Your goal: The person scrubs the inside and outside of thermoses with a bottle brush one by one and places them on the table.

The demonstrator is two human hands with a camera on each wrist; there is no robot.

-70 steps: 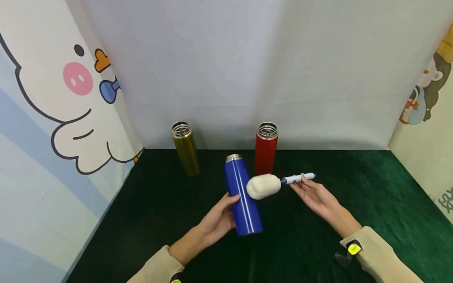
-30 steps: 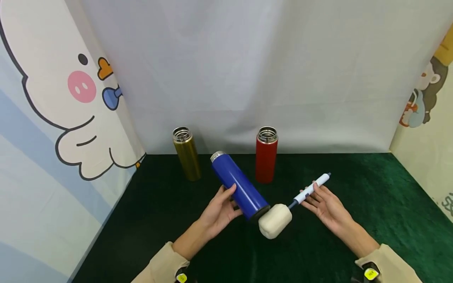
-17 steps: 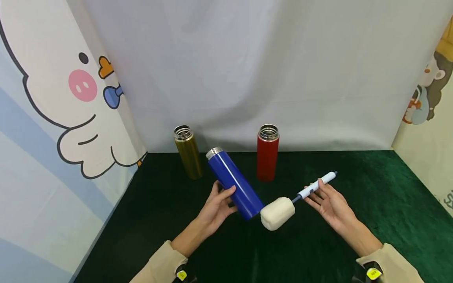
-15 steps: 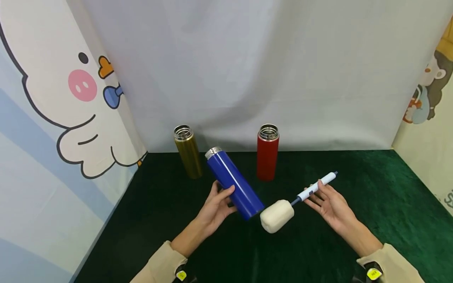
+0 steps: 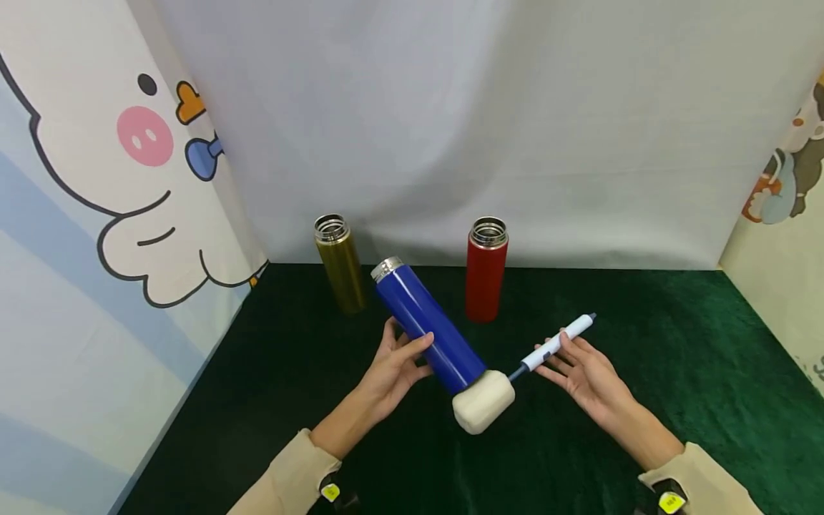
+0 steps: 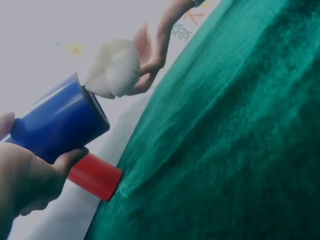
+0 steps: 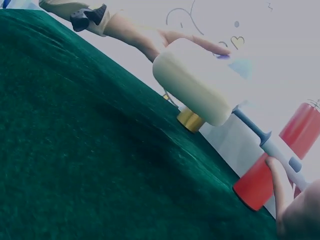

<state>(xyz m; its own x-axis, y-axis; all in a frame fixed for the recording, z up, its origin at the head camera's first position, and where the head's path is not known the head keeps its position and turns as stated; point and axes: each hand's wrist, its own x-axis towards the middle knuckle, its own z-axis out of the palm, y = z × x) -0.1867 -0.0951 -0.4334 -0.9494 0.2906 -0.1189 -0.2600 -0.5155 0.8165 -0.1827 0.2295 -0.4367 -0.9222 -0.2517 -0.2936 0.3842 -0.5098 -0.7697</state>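
My left hand grips a blue bottle round its middle, held above the table. The bottle leans, its bare steel mouth up to the left and its base down to the right. Between the fingers and thumb of my right hand is the pale blue handle of a sponge bottle brush. Its cream sponge head lies against the bottle's base and hides most of it in the head view. From the left wrist, the sponge shows at the rim of the base.
Behind the hands stand two uncapped bottles, a gold one on the left and a red one near the middle. A dark green cloth covers the table. A pale curtain closes off the back.
At first the sponge lay on the side of the more upright blue bottle. The bottle has since tilted left. In the last half second the brush has shifted left onto the base.
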